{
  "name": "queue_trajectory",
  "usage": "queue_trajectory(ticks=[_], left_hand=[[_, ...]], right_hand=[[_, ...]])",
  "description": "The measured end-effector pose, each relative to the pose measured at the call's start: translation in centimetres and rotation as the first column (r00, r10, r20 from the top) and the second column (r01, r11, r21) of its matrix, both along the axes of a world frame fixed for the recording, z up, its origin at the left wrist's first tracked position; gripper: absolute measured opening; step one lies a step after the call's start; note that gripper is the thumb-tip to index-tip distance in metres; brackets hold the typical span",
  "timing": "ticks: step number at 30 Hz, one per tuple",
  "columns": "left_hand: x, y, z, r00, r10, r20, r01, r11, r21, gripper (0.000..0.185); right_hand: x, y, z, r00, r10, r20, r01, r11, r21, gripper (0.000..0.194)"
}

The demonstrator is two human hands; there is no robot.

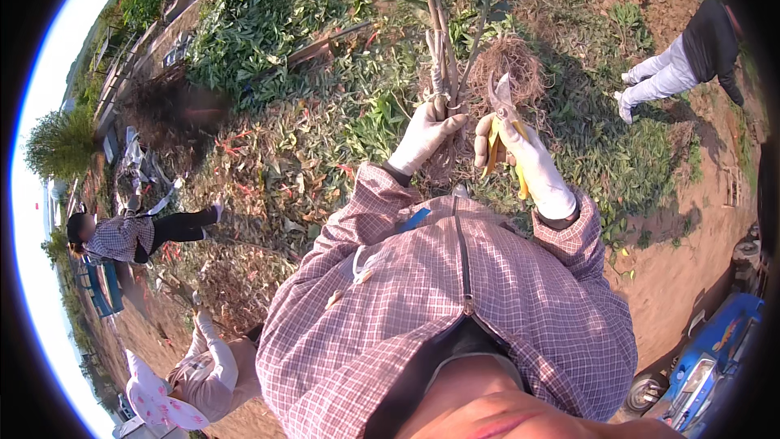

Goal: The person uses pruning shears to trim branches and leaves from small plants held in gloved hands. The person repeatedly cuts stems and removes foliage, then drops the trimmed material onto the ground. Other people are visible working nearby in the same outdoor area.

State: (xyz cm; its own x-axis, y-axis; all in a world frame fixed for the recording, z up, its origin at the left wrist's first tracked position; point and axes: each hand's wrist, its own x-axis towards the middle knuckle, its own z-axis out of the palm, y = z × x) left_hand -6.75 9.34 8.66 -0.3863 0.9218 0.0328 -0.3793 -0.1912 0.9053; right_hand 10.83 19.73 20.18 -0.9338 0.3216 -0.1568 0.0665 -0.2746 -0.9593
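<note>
My left hand [428,135], in a pale work glove, grips the base of a bundle of leafy saplings [443,49] just above the roots. Pale ties wrap the stems above my fingers. Fine roots hang below that hand, near my jacket. In my gloved right hand [524,155] is a pair of pruning shears [501,97] with yellow handles, its metal blades parted and pointing away from me. The shears are to the right of the stems, not touching them. A clump of reddish-brown roots [509,70] lies beyond the blades.
Cut leaves [262,18] are heaped at the upper left, and leaf litter covers much of the ground. One person [682,58] bends at the upper right; another [131,235] stands at the left. A person in a floral hat [159,393] is at the lower left. A blue vehicle [707,372] stands at the lower right.
</note>
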Motion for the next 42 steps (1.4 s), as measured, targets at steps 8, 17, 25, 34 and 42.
queue_trajectory(ticks=[8,17,25,34,42], left_hand=[[1.3,0.4,1.6,0.996,0.088,0.006,-0.088,0.996,-0.028,0.023],[0.7,0.7,0.8,0.918,0.100,0.383,0.011,0.960,-0.278,0.030],[0.2,2.9,-1.5,0.672,0.298,-0.678,-0.451,0.891,-0.055,0.027],[-2.7,-0.4,-1.1,0.991,-0.086,0.097,0.093,0.994,-0.063,0.025],[-1.9,-2.6,-3.8,0.751,-0.475,0.457,0.316,0.868,0.383,0.037]], right_hand=[[-2.7,-1.4,-3.5,0.983,0.181,0.028,-0.129,0.795,-0.592,0.054],[-3.5,-3.3,-5.8,0.993,0.057,-0.107,-0.121,0.581,-0.805,0.039],[-3.3,-3.2,-8.7,0.987,0.048,-0.154,-0.149,0.637,-0.756,0.035],[1.5,1.9,-6.8,0.955,-0.285,-0.080,0.287,0.958,0.014,0.037],[-2.0,2.9,-8.5,0.967,0.068,0.246,-0.205,0.779,0.592,0.036]])
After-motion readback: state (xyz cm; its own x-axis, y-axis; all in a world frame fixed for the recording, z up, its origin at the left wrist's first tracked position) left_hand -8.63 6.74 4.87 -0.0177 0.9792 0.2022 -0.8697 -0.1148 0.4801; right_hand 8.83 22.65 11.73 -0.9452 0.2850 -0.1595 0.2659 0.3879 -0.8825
